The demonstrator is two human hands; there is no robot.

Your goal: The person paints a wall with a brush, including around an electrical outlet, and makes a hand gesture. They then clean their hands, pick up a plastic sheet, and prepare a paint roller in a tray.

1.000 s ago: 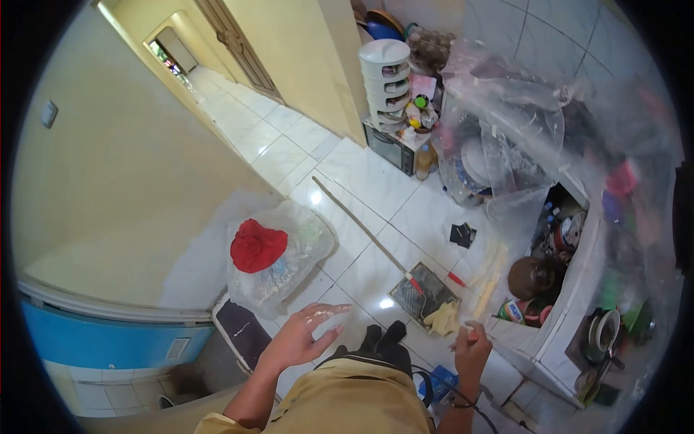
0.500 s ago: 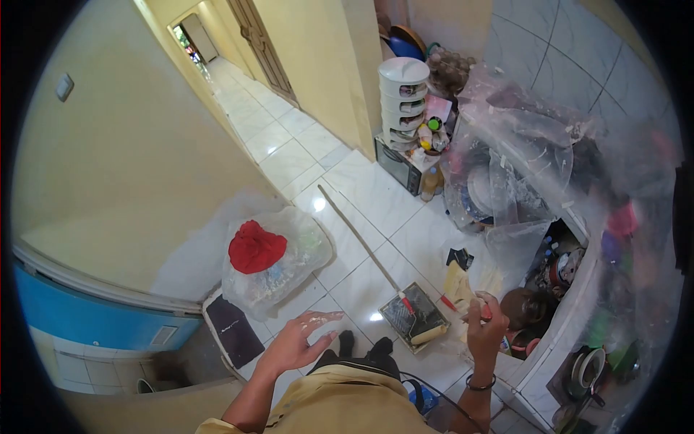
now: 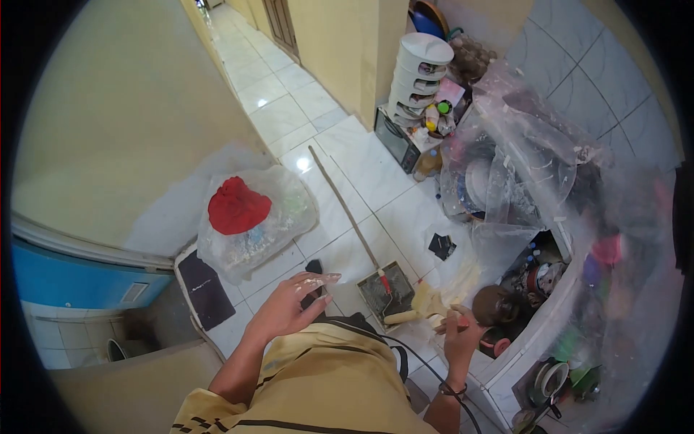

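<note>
My left hand (image 3: 293,307) is held in front of my body, fingers stretched out and white smears on them; it holds nothing. In my right hand (image 3: 463,343), the fingers are closed around a red-handled tool (image 3: 463,323) that looks like a paintbrush; its working end is hard to make out. Between the hands, a paint tray (image 3: 376,289) lies on the tiles. A paint roller (image 3: 403,317) with a red grip and a long pole rests across it. Yellow-stained sheeting (image 3: 431,300) lies just beyond my right hand.
A clear plastic bag (image 3: 289,217) with a red cloth (image 3: 238,206) on it sits by the left wall. Plastic sheeting (image 3: 506,173) drapes over dishes at right, above a tiled counter edge (image 3: 531,325). A white tiered rack (image 3: 421,76) stands at the back. A dark mat (image 3: 206,289) lies left.
The view has shifted forward and turned, so floor things appear lower or further left. My right hand has moved down and left, closer to the tray, still holding the red-handled tool. My left hand stays open.
</note>
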